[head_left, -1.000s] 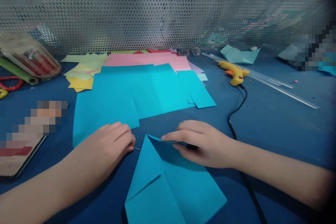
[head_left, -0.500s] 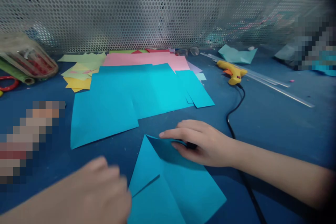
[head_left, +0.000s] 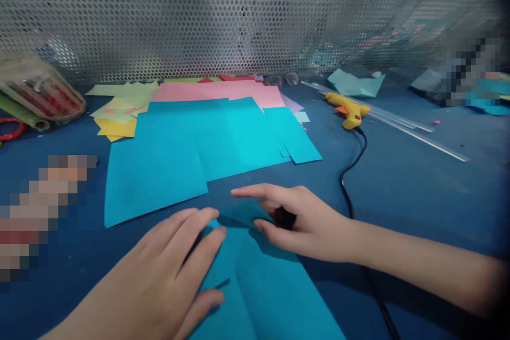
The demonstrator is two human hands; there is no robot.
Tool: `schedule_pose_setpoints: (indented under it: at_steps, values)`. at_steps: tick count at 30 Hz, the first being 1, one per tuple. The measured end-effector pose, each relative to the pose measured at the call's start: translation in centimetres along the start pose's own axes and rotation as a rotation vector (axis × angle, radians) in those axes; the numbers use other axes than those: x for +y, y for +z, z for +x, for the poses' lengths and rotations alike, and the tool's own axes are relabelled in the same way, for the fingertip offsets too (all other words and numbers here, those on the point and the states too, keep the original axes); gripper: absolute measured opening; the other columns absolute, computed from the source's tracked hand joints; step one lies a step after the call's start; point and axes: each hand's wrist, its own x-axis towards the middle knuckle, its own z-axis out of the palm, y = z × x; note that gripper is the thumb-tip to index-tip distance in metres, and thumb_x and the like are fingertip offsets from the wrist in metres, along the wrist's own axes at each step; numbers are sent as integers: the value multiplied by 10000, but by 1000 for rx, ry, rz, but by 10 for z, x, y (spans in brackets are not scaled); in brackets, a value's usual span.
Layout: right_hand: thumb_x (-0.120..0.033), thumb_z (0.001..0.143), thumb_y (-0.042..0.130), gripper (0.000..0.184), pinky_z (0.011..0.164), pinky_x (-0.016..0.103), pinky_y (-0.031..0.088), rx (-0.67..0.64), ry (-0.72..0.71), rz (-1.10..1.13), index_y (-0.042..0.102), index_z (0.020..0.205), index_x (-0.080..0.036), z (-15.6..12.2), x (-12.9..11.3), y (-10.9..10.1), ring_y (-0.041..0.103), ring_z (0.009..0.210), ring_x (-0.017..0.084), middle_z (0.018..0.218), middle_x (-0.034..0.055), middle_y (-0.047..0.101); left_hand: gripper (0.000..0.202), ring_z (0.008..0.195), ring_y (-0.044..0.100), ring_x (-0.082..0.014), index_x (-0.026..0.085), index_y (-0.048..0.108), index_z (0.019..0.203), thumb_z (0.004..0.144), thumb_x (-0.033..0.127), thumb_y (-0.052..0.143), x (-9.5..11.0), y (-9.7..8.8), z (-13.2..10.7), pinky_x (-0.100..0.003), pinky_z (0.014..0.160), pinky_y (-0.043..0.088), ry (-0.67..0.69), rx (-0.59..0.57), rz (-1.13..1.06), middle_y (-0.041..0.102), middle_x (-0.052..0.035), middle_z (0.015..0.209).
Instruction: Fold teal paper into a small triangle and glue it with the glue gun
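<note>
A folded sheet of blue paper [head_left: 274, 287] lies at the front, creased down its middle, its top end lifted into a flap. My left hand [head_left: 175, 265] rests on the paper's left side, fingers spread and thumb apart, fingertips near the top fold. On the other side, my right hand [head_left: 295, 218] has the raised flap between its thumb and curled fingers, while the index finger stretches out past the flap's top edge. Part of the paper's left edge is hidden under my left hand.
Beyond my hands lie flat blue sheets [head_left: 171, 154] over pink paper [head_left: 219, 90], with yellow scraps [head_left: 117, 128] beside them. A yellow glue gun [head_left: 350, 110] trails a black cord [head_left: 348, 196] past my right arm. Clear sticks [head_left: 422, 141], a jar [head_left: 48, 90] and perforated metal [head_left: 199, 21] surround them.
My left hand has moved right and up onto the blue paper, its fingers spreading. The top of the paper is now raised at my right hand, whose index finger has lifted.
</note>
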Motion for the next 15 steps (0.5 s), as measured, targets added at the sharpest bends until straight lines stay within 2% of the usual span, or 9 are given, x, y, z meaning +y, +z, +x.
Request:
schedule_pose_setpoints:
  at_steps: [2,4,7,12,15]
  values:
    - [-149,940,485,411,421,169,307,-13,60,54,515,1348,-189,1,-3,2,384,442,68,599,-88,426,416,1109,630,-254,180,604,1297,1050,325,303,-6,-17,34,-369,874,506,115,48,96,651,-68,1304]
    - [-194,936,522,347,452,175,364,8,81,64,576,1278,-184,1,-4,4,452,493,81,641,-54,521,409,1077,657,-245,139,646,1250,1044,292,328,-7,-21,45,-344,844,514,184,61,139,681,-78,1265]
    - [-246,896,603,294,510,195,432,85,81,9,643,1175,-161,1,-3,6,519,568,100,724,-2,606,386,1107,651,-236,149,646,1271,1027,292,385,-4,-12,35,-318,889,504,178,54,124,668,-73,1291]
    - [-206,907,560,254,462,187,405,176,62,-127,689,1121,-158,1,0,8,460,479,82,636,-26,559,444,1231,573,-238,173,509,1418,1004,210,355,-4,-2,19,-335,985,474,126,42,87,566,-57,1420]
    - [-176,923,544,257,491,189,442,191,3,-209,682,1139,-169,0,3,8,491,502,87,675,-13,592,428,1246,562,-230,207,526,1404,1008,203,364,-5,-2,17,-335,995,480,134,21,58,560,-33,1428]
